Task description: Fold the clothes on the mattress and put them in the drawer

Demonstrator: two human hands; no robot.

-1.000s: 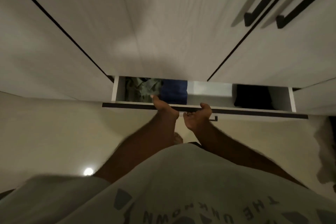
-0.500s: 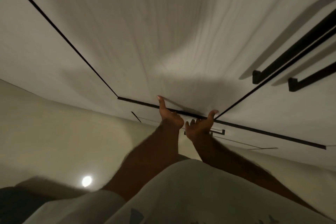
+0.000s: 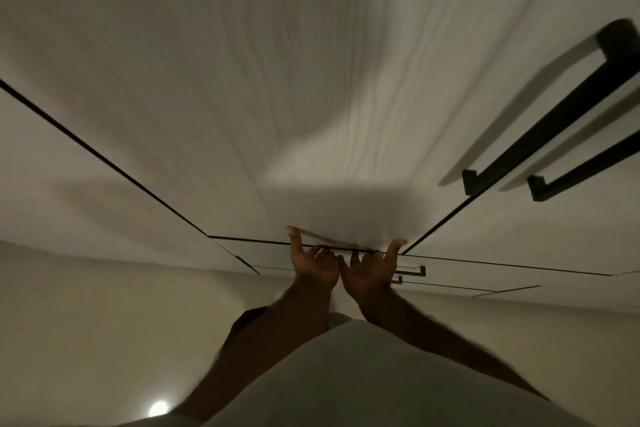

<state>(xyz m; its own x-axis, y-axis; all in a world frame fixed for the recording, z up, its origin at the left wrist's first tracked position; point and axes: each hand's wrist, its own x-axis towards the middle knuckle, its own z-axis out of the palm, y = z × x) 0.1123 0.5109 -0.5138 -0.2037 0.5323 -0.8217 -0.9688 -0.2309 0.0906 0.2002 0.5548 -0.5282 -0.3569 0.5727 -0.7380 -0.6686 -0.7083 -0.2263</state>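
Observation:
The white drawer at the bottom of the wardrobe sits flush, its inside and the clothes hidden. Its small black handle shows just right of my hands. My left hand and my right hand are side by side in front of the drawer's upper edge, palms toward me, thumbs spread outward, fingers pointing at the drawer front. Neither hand holds anything. Whether the fingertips touch the drawer I cannot tell.
White wardrobe doors fill the upper view, with two long black bar handles at right. A beige floor lies at lower left with a bright light reflection. My pale shirt covers the bottom.
One second ago the drawer stood open showing folded clothes, hands on its front. It has slid shut. The view tilted upward and my hands now rest at its upper edge.

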